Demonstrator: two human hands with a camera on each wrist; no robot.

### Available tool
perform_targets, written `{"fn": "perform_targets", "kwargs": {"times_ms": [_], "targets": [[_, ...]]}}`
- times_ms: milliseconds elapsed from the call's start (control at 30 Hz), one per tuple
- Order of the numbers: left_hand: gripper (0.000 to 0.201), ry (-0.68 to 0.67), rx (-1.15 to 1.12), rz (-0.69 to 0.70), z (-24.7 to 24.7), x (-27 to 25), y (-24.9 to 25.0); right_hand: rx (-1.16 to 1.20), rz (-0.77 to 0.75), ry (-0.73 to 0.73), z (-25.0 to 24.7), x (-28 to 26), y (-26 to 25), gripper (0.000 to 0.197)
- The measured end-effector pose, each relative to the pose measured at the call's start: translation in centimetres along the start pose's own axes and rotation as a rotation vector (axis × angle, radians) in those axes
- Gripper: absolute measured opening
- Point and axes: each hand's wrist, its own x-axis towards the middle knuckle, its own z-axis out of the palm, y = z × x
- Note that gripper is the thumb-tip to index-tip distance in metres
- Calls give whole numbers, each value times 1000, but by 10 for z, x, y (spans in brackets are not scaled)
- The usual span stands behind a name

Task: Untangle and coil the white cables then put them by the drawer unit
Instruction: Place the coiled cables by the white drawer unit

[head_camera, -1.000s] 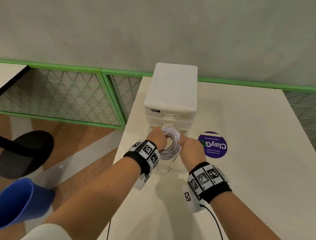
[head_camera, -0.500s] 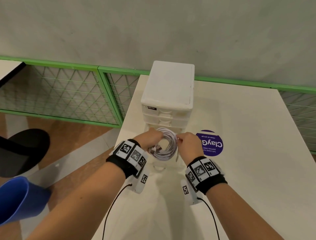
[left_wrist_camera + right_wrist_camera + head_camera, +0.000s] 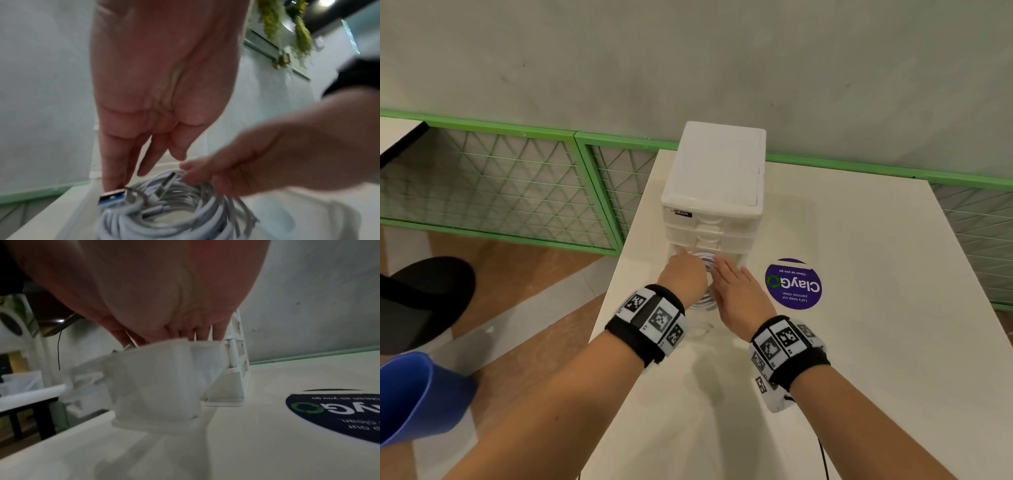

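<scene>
Coiled white cables in pulled-out bottom drawer of drawer unit, likely to keep loops gathered. Left hand fingers straight, touching the coil; right hand flat, pressing loops down.

Purple round sticker on white table.

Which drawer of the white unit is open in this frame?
The lowest drawer of the drawer unit: it is pulled out toward the person, while the upper drawers visible above it sit shut, flush with the front.
</scene>
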Motion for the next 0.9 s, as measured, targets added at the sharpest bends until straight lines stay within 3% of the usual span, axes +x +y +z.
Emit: {"fn": "perform_targets", "kwargs": {"times_ms": [133, 233, 333, 400, 467, 533, 600, 667, 767, 900], "targets": [[52, -179, 20, 40, 14, 3, -10, -164, 37, -99, 1, 3, -1, 51], [65, -161, -37, 58, 30, 0, -17, -206, 30, -102, 3, 3, 1, 51], [59, -136, -122, 97, 31, 1, -23, -173, -29, -62, 5, -2, 5, 49], [45, -26, -222, 123, 18, 1, -28, -202, -90, 3, 7, -9, 7, 46], [36, 170, -404, 69, -5, -5, -33, -190, -115, 42, 5, -15, 6, 57], [33, 359, -539, -20, -30, -11, -38, -178, -116, -37, 4, -22, 5, 81], [28, 546, -646, -61, -49, -12, -42, -211, -112, -125, 1, -26, 5, 90], [35, 636, -750, -77, -60, -7, -45, -262, -109, -175, 1, -26, 6, 97], [66, 469, -765, -56, -65, 13, -44, -335, -130, -178, 7, -24, 10, 95], [74, 239, -863, 37, -63, 27, -41, -347, -156, -135, 13, -23, 8, 105]]}}
